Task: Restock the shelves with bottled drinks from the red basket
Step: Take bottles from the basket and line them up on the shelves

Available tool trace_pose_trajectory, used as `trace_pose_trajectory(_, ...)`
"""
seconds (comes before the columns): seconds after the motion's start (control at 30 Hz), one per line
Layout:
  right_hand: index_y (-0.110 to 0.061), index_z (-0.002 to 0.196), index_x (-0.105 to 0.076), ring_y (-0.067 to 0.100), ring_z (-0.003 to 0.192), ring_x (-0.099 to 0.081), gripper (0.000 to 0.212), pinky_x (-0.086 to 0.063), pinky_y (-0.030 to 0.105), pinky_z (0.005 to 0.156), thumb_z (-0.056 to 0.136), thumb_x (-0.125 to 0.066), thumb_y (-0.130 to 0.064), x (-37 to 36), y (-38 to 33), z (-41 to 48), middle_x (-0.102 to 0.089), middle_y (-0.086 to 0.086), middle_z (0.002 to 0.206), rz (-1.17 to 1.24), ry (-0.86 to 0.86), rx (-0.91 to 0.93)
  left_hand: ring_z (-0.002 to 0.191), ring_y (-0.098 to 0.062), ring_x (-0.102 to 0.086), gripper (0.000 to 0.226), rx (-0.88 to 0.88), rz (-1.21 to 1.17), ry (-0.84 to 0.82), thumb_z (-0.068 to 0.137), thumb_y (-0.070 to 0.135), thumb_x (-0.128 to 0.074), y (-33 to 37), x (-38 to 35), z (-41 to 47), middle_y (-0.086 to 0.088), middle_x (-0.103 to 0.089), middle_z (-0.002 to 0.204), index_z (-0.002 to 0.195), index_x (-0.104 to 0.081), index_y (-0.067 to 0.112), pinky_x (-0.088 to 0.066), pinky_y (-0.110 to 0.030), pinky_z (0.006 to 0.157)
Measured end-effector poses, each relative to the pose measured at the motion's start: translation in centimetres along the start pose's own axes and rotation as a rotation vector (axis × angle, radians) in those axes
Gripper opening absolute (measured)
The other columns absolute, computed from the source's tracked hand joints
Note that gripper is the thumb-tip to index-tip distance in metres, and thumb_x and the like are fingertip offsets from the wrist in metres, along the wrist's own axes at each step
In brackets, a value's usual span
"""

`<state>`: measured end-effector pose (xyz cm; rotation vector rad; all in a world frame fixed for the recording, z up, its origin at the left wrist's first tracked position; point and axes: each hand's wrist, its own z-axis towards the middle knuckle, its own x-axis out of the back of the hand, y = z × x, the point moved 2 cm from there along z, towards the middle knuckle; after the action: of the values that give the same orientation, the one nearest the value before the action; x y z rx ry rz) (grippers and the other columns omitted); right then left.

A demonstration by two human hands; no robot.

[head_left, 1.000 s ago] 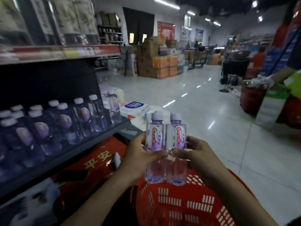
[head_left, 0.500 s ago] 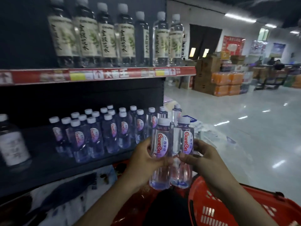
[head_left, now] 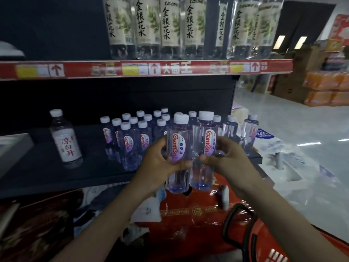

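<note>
Before the dark shelf (head_left: 56, 178), each hand's fingers (head_left: 188, 164) grip one upright "Ganten" bottle (head_left: 179, 148).

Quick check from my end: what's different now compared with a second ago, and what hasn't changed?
The view swung left from the aisle to face the dark shelf. The two clear white-capped water bottles, one in the left hand and one in the right hand, were carried from above the red plastic basket up to the row of matching bottles. Unchanged: both grips, bottles upright and side by side, none shelved yet.
</note>
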<state>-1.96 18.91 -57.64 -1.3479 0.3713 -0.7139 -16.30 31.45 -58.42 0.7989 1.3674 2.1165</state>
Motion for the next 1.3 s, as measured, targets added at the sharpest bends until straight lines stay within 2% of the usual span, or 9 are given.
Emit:
trace_pose_trajectory(0.17, -0.014, 0.124, -0.057, 0.016, 0.102, -0.07, 0.046, -0.059, 0.034, 0.085, 0.083, -0.075, -0.003, -3.7, 3.5, 3.8, -0.071, -0.002, 0.112, 0.02, -0.051, -0.008, 0.108, -0.009, -0.065, 0.069, 0.01, 0.069, 0.126, 0.055, 0.026, -0.091, -4.2, 2.1, 2.5, 0.002, -0.068, 0.117, 0.118, -0.062, 0.023, -0.056, -0.032, 0.092)
trace_pose_trajectory(0.27, -0.014, 0.121, -0.058, 0.005, 0.093, -0.07, 0.046, -0.06, 0.023, 0.078, 0.082, -0.073, 0.004, -6.6, 6.0, 5.8, -0.074, -0.006, 0.105, 0.048, -0.066, -0.009, 0.101, 0.009, -0.062, 0.068, 0.014, 0.069, 0.228, 0.056, 0.007, -0.09, -7.8, 3.6, 3.2, 0.013, -0.064, 0.116, 0.112, -0.059, 0.033, -0.053, -0.012, 0.081)
trace_pose_trajectory(0.37, -0.013, 0.122, -0.058, -0.001, 0.09, -0.069, 0.051, -0.056, 0.014, 0.07, 0.081, -0.069, 0.015, -9.9, 8.3, 7.2, -0.072, -0.001, 0.11, 0.069, -0.127, -0.021, 0.104, 0.005, -0.062, 0.073, 0.07, 0.02, 0.392, 0.058, -0.001, -0.088, -11.5, 5.1, 3.3, 0.008, -0.06, 0.123, 0.113, -0.059, 0.036, -0.056, -0.017, 0.081)
trace_pose_trajectory(0.53, -0.02, 0.127, -0.056, 0.002, 0.099, -0.065, 0.056, -0.056, 0.02, 0.077, 0.082, -0.071, 0.011, -14.2, 10.8, 9.1, -0.065, -0.005, 0.117, 0.052, -0.14, -0.005, 0.096, 0.008, -0.061, 0.062, 0.057, 0.079, 0.56, 0.062, -0.001, -0.087, -13.3, 7.6, 3.9, 0.005, -0.057, 0.114, 0.114, -0.065, 0.023, -0.05, -0.005, 0.071)
trace_pose_trajectory(0.73, -0.015, 0.136, -0.053, -0.001, 0.107, -0.06, 0.062, -0.048, 0.002, 0.07, 0.082, -0.07, 0.012, -17.3, 10.5, 10.4, -0.062, 0.0, 0.127, 0.065, -0.131, 0.019, 0.099, 0.009, -0.058, 0.066, 0.035, 0.115, 0.625, 0.063, 0.0, -0.088, -13.9, 9.3, 3.7, 0.007, -0.053, 0.114, 0.116, -0.062, 0.028, -0.047, -0.002, 0.075)
trace_pose_trajectory(1.03, -0.02, 0.141, -0.048, -0.001, 0.116, -0.058, 0.058, -0.046, 0.004, 0.086, 0.09, -0.066, -0.001, -17.2, 11.4, 11.2, -0.062, -0.007, 0.13, 0.0, -0.097, 0.142, 0.106, 0.011, -0.052, 0.071, -0.031, 0.224, 0.64, 0.073, 0.015, -0.084, -14.7, 8.6, 4.9, 0.008, -0.049, 0.114, 0.137, -0.054, 0.024, -0.045, -0.007, 0.092)
trace_pose_trajectory(1.17, -0.027, 0.148, -0.031, -0.022, 0.123, -0.041, 0.068, -0.042, 0.008, 0.1, 0.092, -0.066, -0.008, -17.9, 11.5, 10.9, -0.045, -0.032, 0.134, -0.035, -0.072, 0.192, 0.108, 0.012, -0.047, 0.085, -0.036, 0.301, 0.607, 0.08, 0.023, -0.079, -15.0, 8.0, 4.1, -0.001, -0.04, 0.129, 0.151, -0.033, 0.028, -0.042, -0.002, 0.091)
trace_pose_trajectory(1.23, -0.024, 0.148, -0.024, -0.004, 0.131, -0.045, 0.07, -0.043, 0.02, 0.107, 0.093, -0.065, -0.01, -17.9, 11.5, 10.6, -0.047, -0.018, 0.142, -0.077, -0.078, 0.226, 0.117, 0.011, -0.041, 0.096, -0.009, 0.317, 0.523, 0.084, 0.014, -0.076, -15.6, 7.8, 3.5, -0.004, -0.032, 0.143, 0.156, -0.015, 0.029, -0.035, 0.007, 0.088)
trace_pose_trajectory(1.3, -0.019, 0.15, -0.022, 0.002, 0.128, -0.049, 0.071, -0.041, 0.007, 0.101, 0.094, -0.065, -0.01, -17.8, 11.3, 10.3, -0.049, -0.005, 0.146, -0.155, -0.081, 0.264, 0.129, 0.004, -0.039, 0.101, -0.001, 0.288, 0.444, 0.085, 0.004, -0.073, -16.1, 8.1, 3.3, -0.005, -0.029, 0.151, 0.157, -0.007, 0.031, -0.041, -0.005, 0.099)
